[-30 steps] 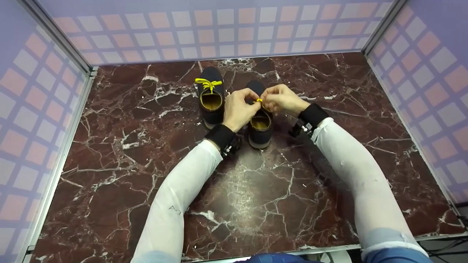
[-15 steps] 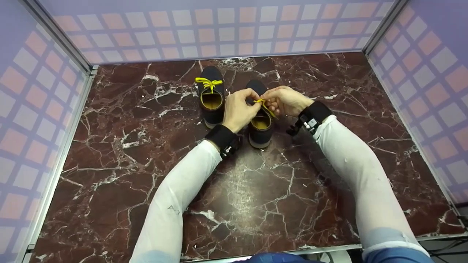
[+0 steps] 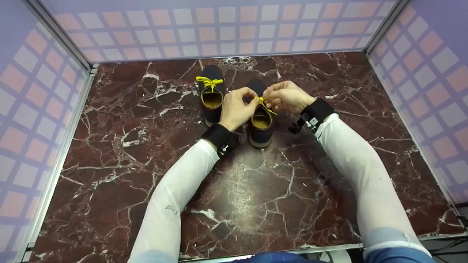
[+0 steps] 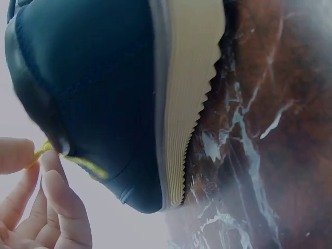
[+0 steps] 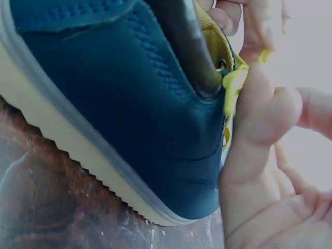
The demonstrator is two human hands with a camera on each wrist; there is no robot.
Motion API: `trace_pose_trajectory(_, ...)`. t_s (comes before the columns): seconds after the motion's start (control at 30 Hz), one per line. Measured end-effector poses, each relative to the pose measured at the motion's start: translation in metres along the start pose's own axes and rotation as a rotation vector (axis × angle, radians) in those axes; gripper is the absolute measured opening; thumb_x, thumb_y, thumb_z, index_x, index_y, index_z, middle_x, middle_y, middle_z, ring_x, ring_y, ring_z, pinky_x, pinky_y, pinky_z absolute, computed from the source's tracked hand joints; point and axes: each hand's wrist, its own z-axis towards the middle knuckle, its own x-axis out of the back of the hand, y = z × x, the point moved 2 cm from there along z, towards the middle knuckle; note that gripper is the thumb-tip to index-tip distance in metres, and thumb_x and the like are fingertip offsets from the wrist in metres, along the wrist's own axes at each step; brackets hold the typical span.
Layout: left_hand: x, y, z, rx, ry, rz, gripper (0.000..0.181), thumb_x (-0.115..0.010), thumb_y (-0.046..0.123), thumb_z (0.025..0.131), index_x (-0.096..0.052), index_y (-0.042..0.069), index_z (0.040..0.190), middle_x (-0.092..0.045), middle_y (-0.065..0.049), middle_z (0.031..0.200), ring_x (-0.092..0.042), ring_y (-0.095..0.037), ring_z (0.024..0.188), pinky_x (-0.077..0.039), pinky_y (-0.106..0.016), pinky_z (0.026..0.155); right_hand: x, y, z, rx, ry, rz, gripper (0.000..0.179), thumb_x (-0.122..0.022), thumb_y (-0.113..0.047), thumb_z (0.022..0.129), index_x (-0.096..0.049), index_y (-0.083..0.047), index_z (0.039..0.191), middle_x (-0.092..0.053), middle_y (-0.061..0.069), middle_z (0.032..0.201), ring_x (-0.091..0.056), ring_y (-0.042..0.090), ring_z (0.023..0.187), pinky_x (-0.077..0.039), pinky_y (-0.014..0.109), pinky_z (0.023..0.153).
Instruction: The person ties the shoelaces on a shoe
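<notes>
Two dark shoes with yellow laces stand side by side. On the right shoe (image 3: 261, 137), my left hand (image 3: 236, 109) pinches the yellow shoelace (image 3: 261, 100) near its knot between thumb and forefinger. My right hand (image 3: 287, 95) is on the other side, fingers curled, thumb and fingertips at the same lace. One lace end hangs toward the shoe's opening. In the right wrist view, the lace (image 5: 236, 83) runs from the eyelet beside my right fingers (image 5: 254, 119). The left wrist view shows fingertips around the lace (image 4: 45, 147). The left shoe (image 3: 212, 100) has a tied bow.
The shoes stand on a dark red marbled table (image 3: 234, 190) with white veins. A checked panel (image 3: 204, 29) closes off the back, with similar panels at both sides. Both wrists wear black straps (image 3: 218, 136).
My right hand has shifted slightly up and right, away from the left hand. The yellow knot and a lace end show more now. My left hand keeps its pinch.
</notes>
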Motion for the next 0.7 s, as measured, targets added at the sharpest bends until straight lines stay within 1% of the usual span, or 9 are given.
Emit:
trace_pose_trajectory(0.1,0.003,0.000,0.003,0.012,-0.003,0.001,0.015,-0.076,0.023,0.101,-0.086,0.011,0.104,-0.086,-0.005,0.095,-0.072,-0.021,0.076,-0.052,-0.031,0.075,-0.001,-0.001,-0.001,0.040,0.009,-0.010,0.003,-0.065,-0.001,0.109,-0.066,-0.001,0.111,-0.075,0.005,0.084,-0.072,0.014,0.065,-0.057,0.021,0.056)
trace_pose_trajectory(0.17,0.003,-0.001,0.005,0.033,-0.012,0.005,0.016,-0.075,0.022,0.101,-0.086,0.011,0.104,-0.086,-0.006,0.097,-0.074,-0.024,0.081,-0.055,-0.036,0.079,-0.002,-0.002,-0.001,0.049,0.017,-0.013,0.007,-0.065,0.001,0.108,-0.064,-0.001,0.115,-0.074,0.005,0.085,-0.072,0.014,0.065,-0.059,0.022,0.057)
trace_pose_trajectory(0.23,0.002,-0.004,0.007,0.068,-0.023,0.002,0.016,-0.074,0.023,0.100,-0.086,0.013,0.103,-0.086,-0.006,0.098,-0.077,-0.026,0.088,-0.056,-0.039,0.084,-0.003,-0.002,-0.002,0.048,0.027,-0.021,0.013,-0.064,0.002,0.108,-0.063,0.004,0.121,-0.074,0.004,0.084,-0.072,0.014,0.064,-0.060,0.022,0.057)
trace_pose_trajectory(0.3,-0.004,-0.016,0.011,0.095,-0.024,0.014,0.015,-0.074,0.026,0.099,-0.085,0.016,0.100,-0.086,-0.003,0.096,-0.079,-0.025,0.091,-0.058,-0.040,0.086,-0.003,-0.002,-0.003,0.047,0.040,-0.046,0.022,-0.065,0.001,0.108,-0.063,0.009,0.129,-0.076,0.004,0.083,-0.072,0.013,0.065,-0.060,0.022,0.058)
trace_pose_trajectory(0.4,-0.015,-0.035,0.018,0.120,-0.021,0.027,0.014,-0.074,0.029,0.098,-0.084,0.019,0.098,-0.086,-0.001,0.095,-0.080,-0.024,0.094,-0.059,-0.039,0.087,-0.001,-0.002,-0.005,0.047,0.067,-0.087,0.022,-0.069,0.000,0.108,-0.073,0.009,0.127,-0.080,0.004,0.082,-0.073,0.012,0.065,-0.061,0.022,0.059)
trace_pose_trajectory(0.47,-0.021,-0.046,0.021,0.123,-0.014,0.046,0.014,-0.074,0.030,0.098,-0.083,0.020,0.097,-0.085,0.001,0.094,-0.079,-0.023,0.093,-0.059,-0.039,0.087,0.001,-0.002,-0.007,0.049,0.075,-0.110,0.016,-0.071,0.000,0.107,-0.080,0.005,0.119,-0.081,0.005,0.084,-0.074,0.012,0.067,-0.062,0.021,0.060)
trace_pose_trajectory(0.53,-0.022,-0.048,0.022,0.127,-0.012,0.052,0.014,-0.074,0.029,0.098,-0.083,0.019,0.096,-0.084,0.000,0.093,-0.079,-0.023,0.092,-0.059,-0.038,0.087,0.002,-0.001,-0.009,0.057,0.079,-0.128,0.013,-0.073,0.000,0.106,-0.084,0.001,0.112,-0.082,0.005,0.085,-0.075,0.011,0.067,-0.063,0.022,0.062)
trace_pose_trajectory(0.63,-0.022,-0.049,0.022,0.139,-0.011,0.045,0.013,-0.072,0.027,0.097,-0.082,0.019,0.094,-0.082,0.002,0.088,-0.077,-0.022,0.087,-0.057,-0.036,0.084,0.003,0.001,-0.010,0.077,0.071,-0.175,0.014,-0.073,0.001,0.106,-0.083,0.004,0.115,-0.082,0.004,0.084,-0.075,0.010,0.068,-0.065,0.022,0.064)
trace_pose_trajectory(0.7,-0.017,-0.044,0.020,0.161,-0.014,0.042,0.012,-0.072,0.024,0.095,-0.082,0.018,0.092,-0.081,0.003,0.083,-0.075,-0.021,0.083,-0.056,-0.035,0.081,0.004,0.001,-0.012,0.092,0.064,-0.206,0.015,-0.072,0.001,0.106,-0.082,0.006,0.117,-0.082,0.003,0.082,-0.075,0.009,0.068,-0.065,0.022,0.066)
